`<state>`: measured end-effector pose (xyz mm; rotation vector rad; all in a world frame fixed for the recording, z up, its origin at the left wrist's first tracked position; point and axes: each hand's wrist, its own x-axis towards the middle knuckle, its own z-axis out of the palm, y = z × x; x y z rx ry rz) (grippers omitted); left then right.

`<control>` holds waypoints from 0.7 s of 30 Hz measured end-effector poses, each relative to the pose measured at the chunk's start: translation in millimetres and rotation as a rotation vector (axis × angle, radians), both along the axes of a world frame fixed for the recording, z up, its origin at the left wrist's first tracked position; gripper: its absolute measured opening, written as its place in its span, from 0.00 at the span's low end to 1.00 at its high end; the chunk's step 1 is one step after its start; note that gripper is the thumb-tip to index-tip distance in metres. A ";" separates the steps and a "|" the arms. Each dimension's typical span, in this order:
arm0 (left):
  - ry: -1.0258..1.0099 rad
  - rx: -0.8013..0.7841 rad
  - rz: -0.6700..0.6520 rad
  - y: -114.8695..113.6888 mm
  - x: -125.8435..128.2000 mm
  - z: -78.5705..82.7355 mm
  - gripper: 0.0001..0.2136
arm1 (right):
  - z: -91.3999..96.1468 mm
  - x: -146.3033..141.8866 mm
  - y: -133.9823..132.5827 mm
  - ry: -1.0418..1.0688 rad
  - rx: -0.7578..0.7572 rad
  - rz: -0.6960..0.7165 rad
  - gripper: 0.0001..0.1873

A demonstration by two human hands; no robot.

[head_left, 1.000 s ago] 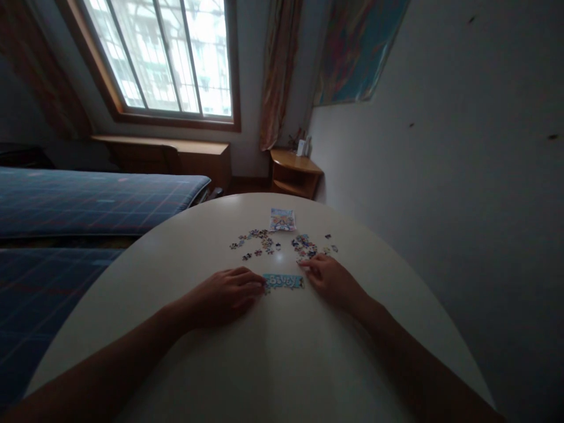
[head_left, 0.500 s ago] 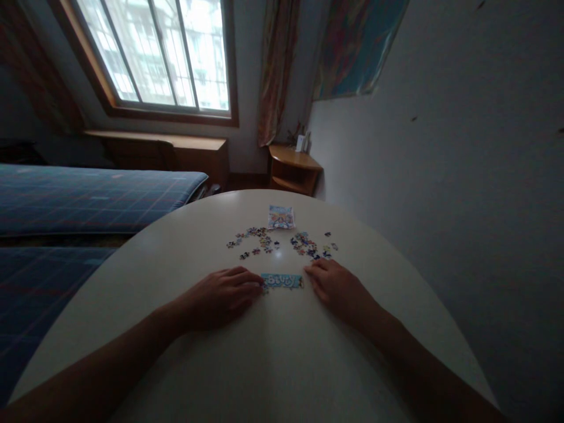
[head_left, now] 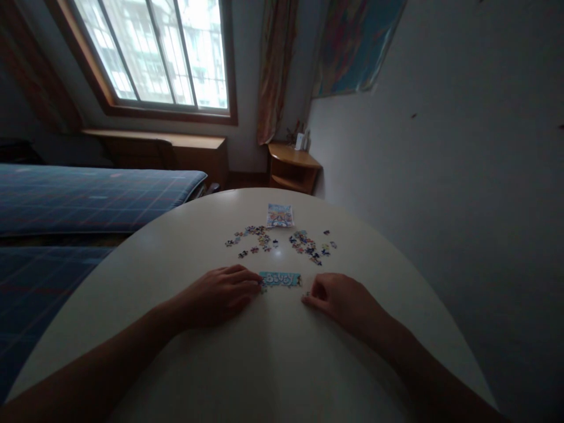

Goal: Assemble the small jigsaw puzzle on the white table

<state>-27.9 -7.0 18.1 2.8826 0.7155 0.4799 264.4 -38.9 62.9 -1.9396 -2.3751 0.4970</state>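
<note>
A joined strip of jigsaw puzzle (head_left: 281, 279), light blue with the letters "Bluey", lies flat on the white round table (head_left: 282, 364). My left hand (head_left: 224, 291) rests flat with its fingers stretched out, fingertips touching the strip's left end. Just under that end, a small puzzle piece (head_left: 264, 290) shows partly beside my fingers. To the right of the strip and slightly nearer me, my right hand (head_left: 341, 296) is closed in a pinch, with a small puzzle piece (head_left: 307, 294) at its fingertips, apart from the strip. My fingers partly cover this piece.
Loose puzzle pieces lie beyond the strip in a left group (head_left: 262, 237) and a right group (head_left: 302, 241). Behind them is a small printed picture packet (head_left: 280, 215). A bed with a blue plaid mattress (head_left: 101, 197) stands left; a wall (head_left: 462, 194) runs along the right.
My right hand has moved toward me from the near edge of the right group, and its fingers have curled into a pinch around a piece. My left hand has stayed by the strip.
</note>
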 end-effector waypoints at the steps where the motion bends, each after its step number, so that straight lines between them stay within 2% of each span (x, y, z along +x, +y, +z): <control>1: -0.004 0.001 0.001 -0.2 0.1 0.3 0.14 | 1.0 0.2 0.2 -0.012 -0.007 -0.008 0.14; 3: -0.002 0.001 0.004 -0.6 0.3 0.6 0.14 | 3.6 3.7 -0.1 -0.011 -0.019 0.001 0.18; 7: 0.012 -0.006 0.010 -0.6 0.1 -0.3 0.14 | 7.6 16.5 -2.1 0.086 -0.017 0.061 0.08; 9: 0.007 -0.002 0.008 -0.3 0.0 -0.9 0.14 | 7.3 19.0 -3.1 0.132 -0.021 0.109 0.10; 14: 0.026 -0.009 0.018 -0.8 0.3 0.2 0.14 | 2.7 8.7 -4.6 0.154 -0.059 0.117 0.06; 18: 0.030 -0.011 0.017 -1.7 0.8 1.6 0.14 | 0.2 6.2 -4.3 0.153 -0.047 0.105 0.09; 21: 0.024 -0.015 0.012 -2.2 1.2 2.2 0.14 | -2.1 11.3 -3.1 0.200 -0.042 0.141 0.07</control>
